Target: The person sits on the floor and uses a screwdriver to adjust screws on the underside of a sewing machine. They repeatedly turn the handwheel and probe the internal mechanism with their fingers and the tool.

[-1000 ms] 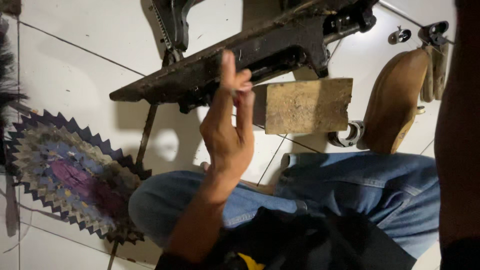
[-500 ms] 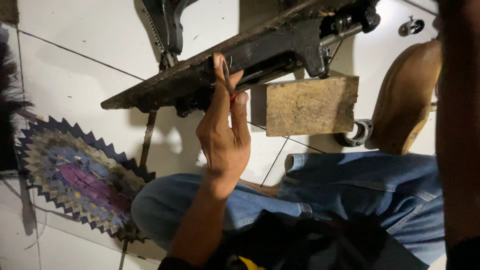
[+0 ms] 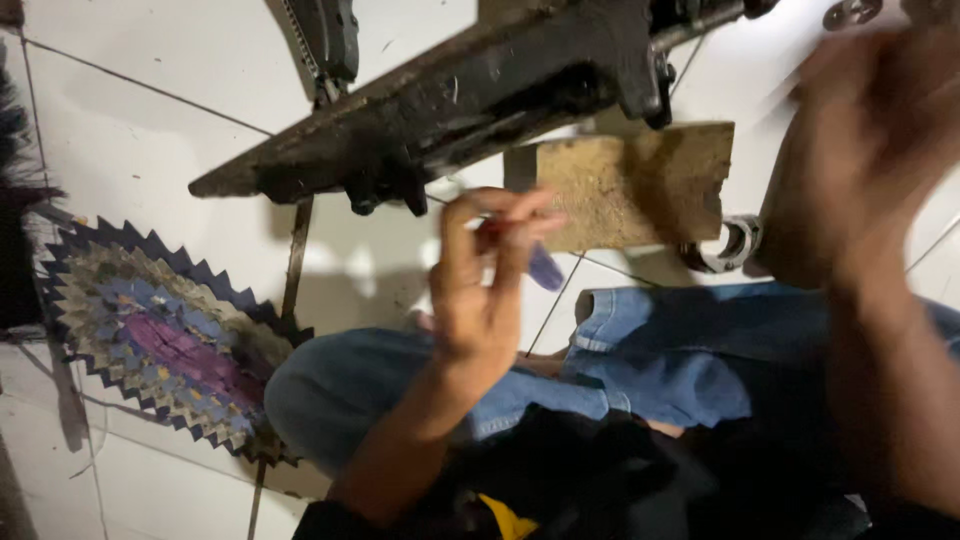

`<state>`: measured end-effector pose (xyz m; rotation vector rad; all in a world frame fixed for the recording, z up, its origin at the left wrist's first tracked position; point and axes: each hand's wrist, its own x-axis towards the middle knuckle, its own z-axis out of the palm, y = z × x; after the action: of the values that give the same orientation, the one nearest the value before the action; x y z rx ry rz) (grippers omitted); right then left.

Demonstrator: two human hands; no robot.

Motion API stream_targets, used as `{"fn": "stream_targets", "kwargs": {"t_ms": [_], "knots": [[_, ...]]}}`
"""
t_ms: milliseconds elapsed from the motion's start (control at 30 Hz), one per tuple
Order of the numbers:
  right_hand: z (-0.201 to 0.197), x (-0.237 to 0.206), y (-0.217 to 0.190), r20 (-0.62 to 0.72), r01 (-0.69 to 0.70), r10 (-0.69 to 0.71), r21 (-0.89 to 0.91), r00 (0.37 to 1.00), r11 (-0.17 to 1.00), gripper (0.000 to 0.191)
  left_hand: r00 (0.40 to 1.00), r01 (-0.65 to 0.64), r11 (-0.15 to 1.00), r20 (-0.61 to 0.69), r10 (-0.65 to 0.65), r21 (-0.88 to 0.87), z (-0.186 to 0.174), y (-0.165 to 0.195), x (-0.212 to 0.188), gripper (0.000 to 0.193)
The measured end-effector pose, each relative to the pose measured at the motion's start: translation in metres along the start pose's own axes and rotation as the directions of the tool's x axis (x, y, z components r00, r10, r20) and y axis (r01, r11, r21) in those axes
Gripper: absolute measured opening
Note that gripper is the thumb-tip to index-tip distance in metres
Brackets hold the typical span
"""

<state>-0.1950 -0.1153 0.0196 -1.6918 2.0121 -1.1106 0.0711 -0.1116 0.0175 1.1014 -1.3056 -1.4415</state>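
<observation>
Below, as I watch through the head camera, the left hand point(image 3: 480, 290) is raised over the lap with its thumb and fingertips point(image 3: 520, 225) pinched together on a thin red object point(image 3: 492, 228); that item is too small for me to say what it is. It sits between the fingertips, just under the dark metal machine base point(image 3: 450, 100) and just left of the wooden block point(image 3: 640, 185). A small purplish piece point(image 3: 545, 268) shows directly below the pinch; I cannot tell whether the hand touches it.

The right hand point(image 3: 880, 140) is lifted at the right edge of the view and heavily blurred. I cannot tell whether it is spread or closed, or whether it holds anything. It covers part of the area beside the wooden block.

The machine base runs diagonally from lower left to upper right, above the hand and tilted, with a dark upright part point(image 3: 325, 40) rising near the top. A metal ring point(image 3: 725, 245) lies on the white tiled floor point(image 3: 130, 140) just right of the wooden block's lower corner.

Blue jeans point(image 3: 660, 350) cover the person's legs across the middle of the view, beneath both forearms. A round patchwork mat point(image 3: 160, 330) with a zigzag edge lies on the tiles to the left, near the knee but apart from the hand. Dark cloth point(image 3: 560, 480) fills the bottom centre.
</observation>
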Motion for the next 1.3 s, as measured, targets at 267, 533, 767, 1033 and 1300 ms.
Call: {"fn": "stream_targets", "kwargs": {"t_ms": [267,533,767,1033,1300], "knots": [[0.023,-0.155,-0.045,0.741,-0.81,0.421,0.279,0.523,0.515,0.031,0.935,0.342,0.93,0.047,-0.35,0.132,0.04,-0.026,-0.008,0.056],[0.0,-0.168,-0.027,0.639,-0.706,0.426,0.274,0.641,0.653,0.027,0.901,0.151,0.827,-0.268,-0.34,-0.542,0.022,-0.096,0.068,0.038],[0.0,-0.153,-0.032,0.627,-0.684,0.462,0.159,0.627,0.712,0.03,0.933,0.126,0.8,-0.203,-0.296,-0.587,0.013,-0.108,0.07,0.031],[-0.001,-0.144,-0.039,0.647,-0.646,0.47,0.047,0.601,0.762,0.036,0.899,0.124,0.809,-0.28,-0.337,-0.574,0.02,-0.108,0.072,0.03],[-0.014,-0.137,-0.049,0.629,-0.62,0.489,-0.015,0.604,0.785,0.039,0.932,0.116,0.813,-0.22,-0.287,-0.571,0.023,-0.098,0.064,0.029]]}}
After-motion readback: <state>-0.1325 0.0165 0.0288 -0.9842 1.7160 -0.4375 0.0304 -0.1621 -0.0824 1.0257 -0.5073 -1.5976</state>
